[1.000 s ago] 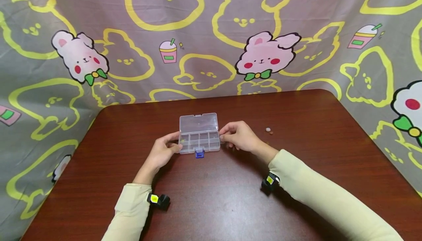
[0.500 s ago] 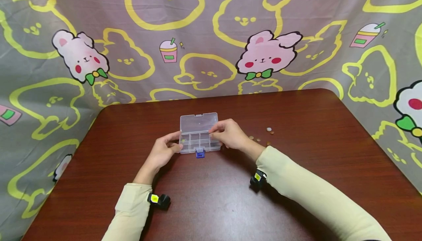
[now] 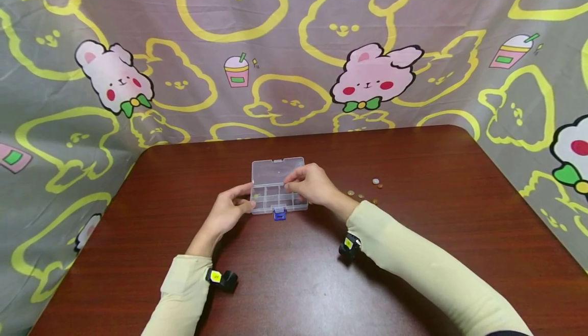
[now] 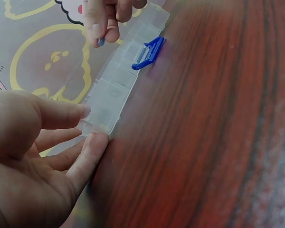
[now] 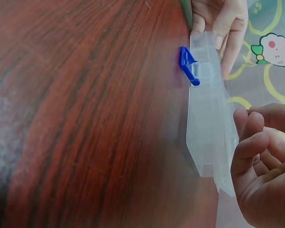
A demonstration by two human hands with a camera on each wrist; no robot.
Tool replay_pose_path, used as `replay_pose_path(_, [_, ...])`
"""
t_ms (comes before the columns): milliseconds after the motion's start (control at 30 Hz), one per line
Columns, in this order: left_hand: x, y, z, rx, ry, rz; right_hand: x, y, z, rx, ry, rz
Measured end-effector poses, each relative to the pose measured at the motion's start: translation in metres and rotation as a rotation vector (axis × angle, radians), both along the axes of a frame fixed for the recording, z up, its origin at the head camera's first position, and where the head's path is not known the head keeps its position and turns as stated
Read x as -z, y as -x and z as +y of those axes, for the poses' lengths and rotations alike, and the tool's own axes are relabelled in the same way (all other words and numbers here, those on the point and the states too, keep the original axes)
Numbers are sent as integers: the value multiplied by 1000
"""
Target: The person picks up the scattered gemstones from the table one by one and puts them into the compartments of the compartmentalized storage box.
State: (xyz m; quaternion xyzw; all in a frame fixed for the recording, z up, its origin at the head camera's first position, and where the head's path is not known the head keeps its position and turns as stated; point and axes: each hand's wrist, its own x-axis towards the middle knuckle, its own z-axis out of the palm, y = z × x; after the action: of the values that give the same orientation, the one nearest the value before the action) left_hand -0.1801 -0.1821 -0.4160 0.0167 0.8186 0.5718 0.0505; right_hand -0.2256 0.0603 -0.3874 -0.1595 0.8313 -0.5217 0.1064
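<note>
The left hand (image 3: 226, 212) grips the left end of the clear box (image 3: 264, 211), which stands with its lid (image 3: 268, 172) raised on the tabletop (image 3: 294, 280), short of the far edge and slightly left of that edge's middle. A blue latch (image 3: 279, 214) hangs at the box's front. Over the box's right part, the right hand (image 3: 317, 188) pinches a small bluish bead (image 4: 101, 42). Further right, toward the tabletop's far right corner, lie several loose pieces (image 3: 351, 193), white and brownish.
</note>
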Motion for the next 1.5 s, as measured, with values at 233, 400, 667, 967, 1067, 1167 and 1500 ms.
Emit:
replay_pose_path(233, [0, 1, 0, 0, -3, -3, -1, 1, -3, 12, -29, -1])
replay_pose_path(400, [0, 0, 0, 3, 2, 2, -1, 1, -4, 15, -38, 3])
replay_pose_path(667, [-2, -1, 0, 10, -9, 15, -2, 0, -1, 14, -29, -1])
replay_pose_path(967, [-2, -2, 0, 15, -6, 24, -3, -3, 13, 23, -6, 12])
replay_pose_path(1067, [-2, -2, 0, 11, -3, 20, -4, -5, 20, 34, -5, 11])
replay_pose_path(1167, [-1, -1, 0, 11, -5, 18, -5, -7, 29, 46, -16, 6])
replay_pose_path(1500, [-1, -1, -1, 10, 1, 11, -4, -15, 64, 70, -47, 14])
